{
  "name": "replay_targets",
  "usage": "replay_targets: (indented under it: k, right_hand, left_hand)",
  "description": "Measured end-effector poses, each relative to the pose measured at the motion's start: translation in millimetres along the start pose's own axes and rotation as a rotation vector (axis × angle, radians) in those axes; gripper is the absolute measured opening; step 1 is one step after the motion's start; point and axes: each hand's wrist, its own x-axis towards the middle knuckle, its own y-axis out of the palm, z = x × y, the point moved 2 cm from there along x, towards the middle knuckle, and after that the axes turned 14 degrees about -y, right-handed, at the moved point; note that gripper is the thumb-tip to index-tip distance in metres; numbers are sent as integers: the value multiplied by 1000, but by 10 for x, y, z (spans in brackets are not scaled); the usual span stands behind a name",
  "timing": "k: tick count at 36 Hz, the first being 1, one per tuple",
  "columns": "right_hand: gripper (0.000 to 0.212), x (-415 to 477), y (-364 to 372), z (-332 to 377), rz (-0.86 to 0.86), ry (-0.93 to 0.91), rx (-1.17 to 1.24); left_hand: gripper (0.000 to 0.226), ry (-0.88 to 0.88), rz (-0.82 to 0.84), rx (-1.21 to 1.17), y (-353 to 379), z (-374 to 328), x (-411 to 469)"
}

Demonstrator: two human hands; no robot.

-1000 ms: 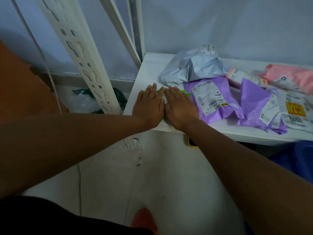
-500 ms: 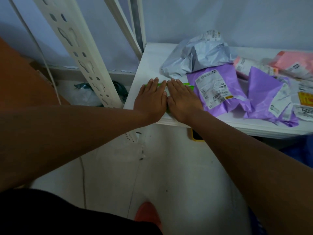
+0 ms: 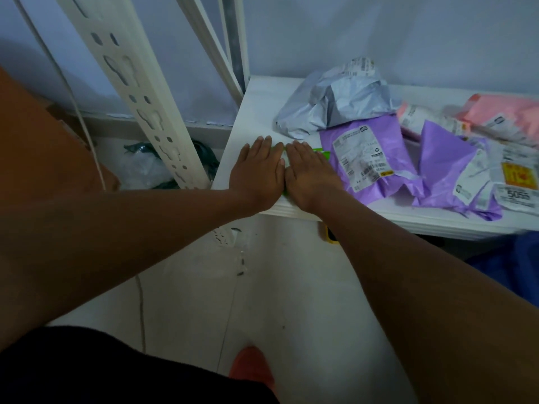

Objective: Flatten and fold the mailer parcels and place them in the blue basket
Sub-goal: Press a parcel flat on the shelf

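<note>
A small green mailer (image 3: 323,153) lies near the left front corner of the white table (image 3: 256,112), almost wholly covered by my hands. My left hand (image 3: 258,170) and my right hand (image 3: 309,173) press flat on it side by side, fingers straight. Right of them lie a purple mailer (image 3: 364,158) with a white label, a second purple mailer (image 3: 446,170), a crumpled grey mailer (image 3: 335,106) behind, and pink mailers (image 3: 501,112) at the far right. A blue shape, perhaps the basket (image 3: 513,266), shows under the table's right end.
A white slotted metal upright (image 3: 137,91) leans left of the table, with a thin white rail (image 3: 210,39) behind it. Dark plastic bags (image 3: 151,167) lie on the floor there. An orange-brown surface (image 3: 35,141) fills the left edge. My red shoe (image 3: 250,368) stands on the pale floor.
Both hands stay pressed flat on the green mailer. Only the camera's view has shifted slightly.
</note>
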Motion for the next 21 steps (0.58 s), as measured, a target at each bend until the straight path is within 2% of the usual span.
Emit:
replay_targets:
  k: [10,16,21]
  right_hand:
    - [88,34,56,13,-60,6,-34]
    - [85,10,56,19,-51,1,-38]
    - [60,77,-18,48,48,33,8]
  left_hand:
    - [60,-15,14,-81,11,29,18]
    - [69,-16,40,-86,12,44,25]
    - [66,22,36,-65,15,64,36]
